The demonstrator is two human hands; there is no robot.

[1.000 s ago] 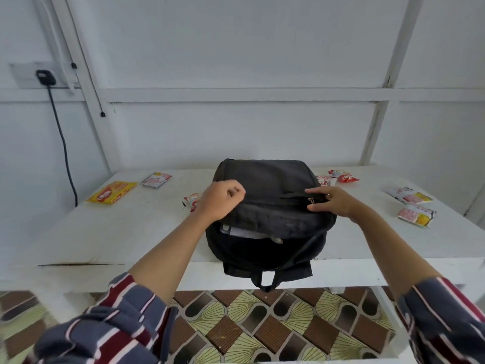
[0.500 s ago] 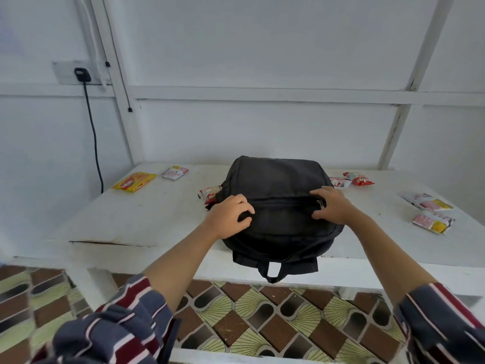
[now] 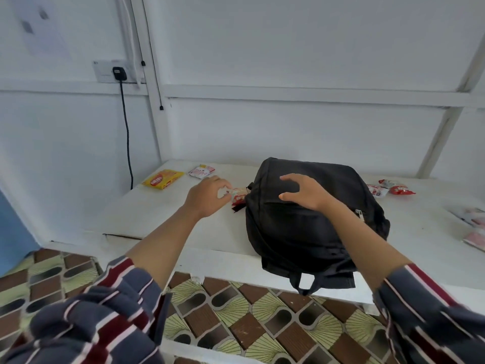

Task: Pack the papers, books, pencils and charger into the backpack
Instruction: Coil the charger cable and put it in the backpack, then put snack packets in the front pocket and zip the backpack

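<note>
The black backpack (image 3: 312,227) lies flat on the white table (image 3: 168,222), its opening closed and a zipper pull (image 3: 359,214) showing on its right side. Its carry loop hangs over the table's front edge. My right hand (image 3: 305,193) is over the upper part of the backpack with fingers spread and arched, holding nothing. My left hand (image 3: 207,197) is off the bag to its left, fingers loosely curled, fingertips close to a red and white snack packet (image 3: 239,195). No papers, books or pencils are visible.
A yellow packet (image 3: 162,179) and a white and red packet (image 3: 201,171) lie at the table's back left. More packets (image 3: 391,187) lie right of the bag. A black plug (image 3: 118,73) sits in the wall socket, its cable hanging down. Patterned floor lies below.
The bag's open mouth with white paper showing has been closed. My left hand let go of the bag and moved left. My right hand left the zipper and shifted onto the bag's top.
</note>
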